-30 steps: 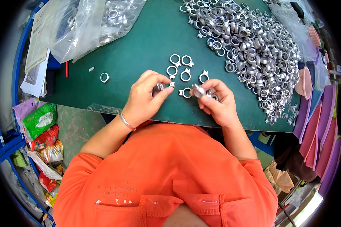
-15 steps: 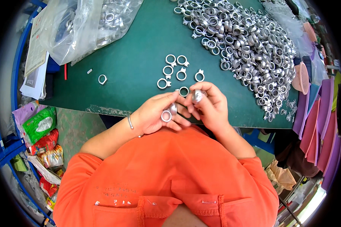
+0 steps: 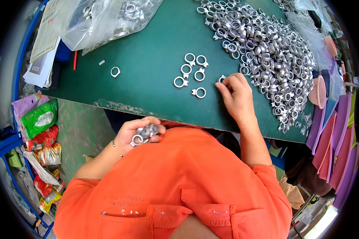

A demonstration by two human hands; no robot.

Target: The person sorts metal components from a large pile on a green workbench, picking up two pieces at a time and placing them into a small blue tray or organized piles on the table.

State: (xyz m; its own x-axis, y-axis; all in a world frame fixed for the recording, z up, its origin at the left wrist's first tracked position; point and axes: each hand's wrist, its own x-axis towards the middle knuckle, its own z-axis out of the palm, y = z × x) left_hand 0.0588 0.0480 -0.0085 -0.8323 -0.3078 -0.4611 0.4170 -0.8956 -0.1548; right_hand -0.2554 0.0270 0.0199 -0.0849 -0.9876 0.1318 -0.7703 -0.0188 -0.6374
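From the head camera, the left hand (image 3: 137,133) sits close to the body, below the edge of the green bench (image 3: 155,51), its fingers curled shut around a short stack of metal rings (image 3: 146,132). The right hand (image 3: 236,93) rests on the bench with its fingertips pinched on a single ring (image 3: 221,78), just beside the big heap of rings (image 3: 267,51). Five loose rings (image 3: 192,71) lie between them, and one lone ring (image 3: 115,71) lies farther left, near the plastic bags (image 3: 103,18).
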